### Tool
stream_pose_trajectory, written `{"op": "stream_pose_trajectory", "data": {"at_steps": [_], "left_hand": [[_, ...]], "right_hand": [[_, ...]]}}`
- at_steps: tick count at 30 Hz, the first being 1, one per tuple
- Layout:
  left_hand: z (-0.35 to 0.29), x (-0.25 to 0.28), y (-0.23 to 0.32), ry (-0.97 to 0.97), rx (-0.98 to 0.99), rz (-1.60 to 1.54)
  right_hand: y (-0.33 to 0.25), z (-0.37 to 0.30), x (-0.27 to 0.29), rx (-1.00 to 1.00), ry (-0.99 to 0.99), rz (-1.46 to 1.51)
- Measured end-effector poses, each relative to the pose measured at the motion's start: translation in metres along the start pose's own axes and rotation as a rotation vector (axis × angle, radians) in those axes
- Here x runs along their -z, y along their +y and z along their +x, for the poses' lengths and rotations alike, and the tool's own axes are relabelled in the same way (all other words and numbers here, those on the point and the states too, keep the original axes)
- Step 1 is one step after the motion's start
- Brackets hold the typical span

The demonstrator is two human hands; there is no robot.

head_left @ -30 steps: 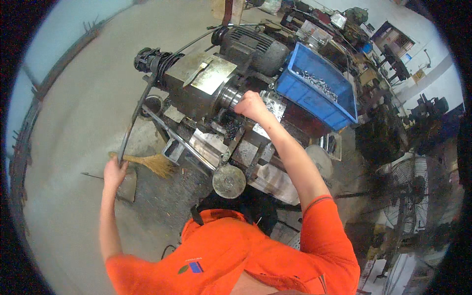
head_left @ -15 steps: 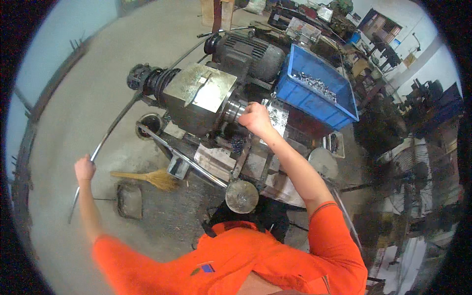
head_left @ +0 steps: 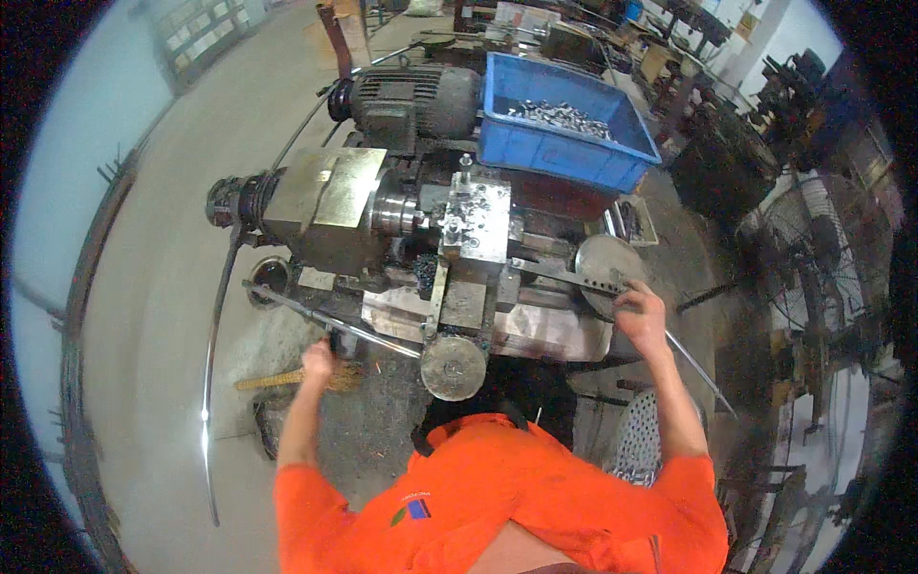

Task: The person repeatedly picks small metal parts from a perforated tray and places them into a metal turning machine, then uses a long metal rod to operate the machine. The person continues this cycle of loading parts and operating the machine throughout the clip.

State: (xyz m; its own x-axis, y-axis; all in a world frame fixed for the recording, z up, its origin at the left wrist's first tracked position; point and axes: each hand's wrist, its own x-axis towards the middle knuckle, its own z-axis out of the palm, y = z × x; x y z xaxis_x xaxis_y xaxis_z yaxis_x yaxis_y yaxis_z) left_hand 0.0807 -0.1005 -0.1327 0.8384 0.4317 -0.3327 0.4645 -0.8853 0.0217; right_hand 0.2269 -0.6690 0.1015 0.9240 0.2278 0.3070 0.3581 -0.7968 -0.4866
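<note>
A small lathe stands before me, with a chuck (head_left: 394, 216) on its left and a shiny tool block (head_left: 480, 218) beside it. My right hand (head_left: 643, 316) is closed round the end of a flat lever (head_left: 564, 275) with a row of holes, in front of a round handwheel (head_left: 604, 258). My left hand (head_left: 318, 362) is closed below a chrome bar (head_left: 368, 336); a dark piece shows at its fingers, but what it grips is unclear. A second handwheel (head_left: 453, 368) sits nearest my body. At the far left hangs a long metal rod (head_left: 207, 411), untouched.
Behind the lathe are a ribbed motor (head_left: 416, 100) and a blue crate (head_left: 564, 153) holding many small metal parts. A straw broom (head_left: 273, 381) lies on the floor near my left hand. At right stand a perforated seat (head_left: 639, 435) and a fan (head_left: 798, 234).
My left hand has let go of the long rod and moved right, below the chrome bar. My right hand has left the chuck and come back right to the flat lever. The view has shifted.
</note>
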Motion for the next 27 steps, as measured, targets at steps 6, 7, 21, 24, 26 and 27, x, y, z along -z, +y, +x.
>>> {"op": "stream_pose_trajectory", "data": {"at_steps": [6,7,21,24,26,27], "left_hand": [[0.003,0.044,-0.009,0.074,-0.094,0.240],[0.002,0.041,-0.016,0.149,-0.109,0.221],[-0.013,0.127,0.014,0.308,0.250,-1.300],[-0.013,0.120,0.026,0.354,0.205,-1.312],[-0.014,0.124,0.030,0.360,0.305,-1.227],[-0.013,0.126,0.034,0.364,0.297,-1.234]], "right_hand": [[0.097,-0.051,0.038,-0.254,0.032,-0.198],[0.114,-0.059,0.042,-0.296,0.049,-0.249],[0.176,-0.199,0.046,-0.915,-0.331,-0.568],[0.140,-0.243,0.011,-0.822,-0.159,-0.300],[0.118,-0.252,-0.002,-0.890,-0.105,0.069],[0.122,-0.262,-0.016,-0.886,-0.086,0.151]]}}
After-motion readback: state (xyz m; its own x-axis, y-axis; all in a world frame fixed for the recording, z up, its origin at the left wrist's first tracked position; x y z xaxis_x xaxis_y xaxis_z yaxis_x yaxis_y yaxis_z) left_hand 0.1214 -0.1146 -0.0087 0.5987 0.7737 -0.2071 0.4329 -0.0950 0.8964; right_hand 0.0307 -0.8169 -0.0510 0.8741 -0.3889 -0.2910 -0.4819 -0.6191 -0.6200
